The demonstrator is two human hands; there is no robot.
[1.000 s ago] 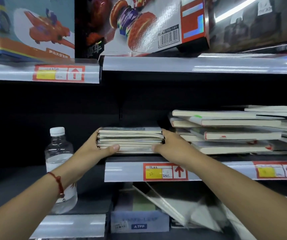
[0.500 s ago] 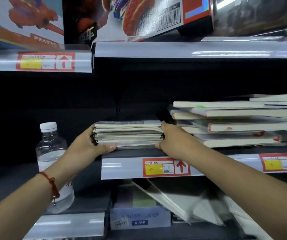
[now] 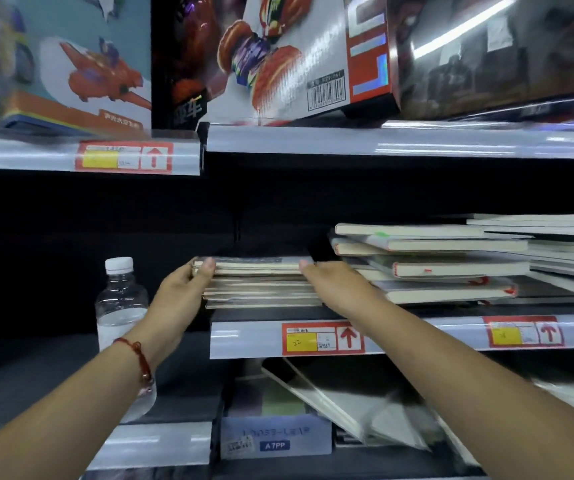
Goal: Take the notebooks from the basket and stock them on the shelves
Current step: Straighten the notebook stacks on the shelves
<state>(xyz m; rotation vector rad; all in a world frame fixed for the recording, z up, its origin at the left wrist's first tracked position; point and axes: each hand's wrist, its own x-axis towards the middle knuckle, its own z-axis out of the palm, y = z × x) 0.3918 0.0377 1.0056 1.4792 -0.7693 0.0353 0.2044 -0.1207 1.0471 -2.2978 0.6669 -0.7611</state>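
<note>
At the left end of the middle shelf, close behind its front edge, a flat stack of notebooks lay with its long side along that edge. The left hand gripped its left end, thumb over the top cover, and the right hand pressed its right end, fingers mostly hidden. Both hands were equally near, so any squaring push would likely run straight toward the shelf's back.

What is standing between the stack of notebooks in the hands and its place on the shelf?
Nothing visible. The stack of thin pale notebooks already lies on the grey metal shelf, held between the left hand and the right hand. The untidy pile of white-edged books lies beside it on the right, the clear plastic water bottle stands apart on the left.
</note>
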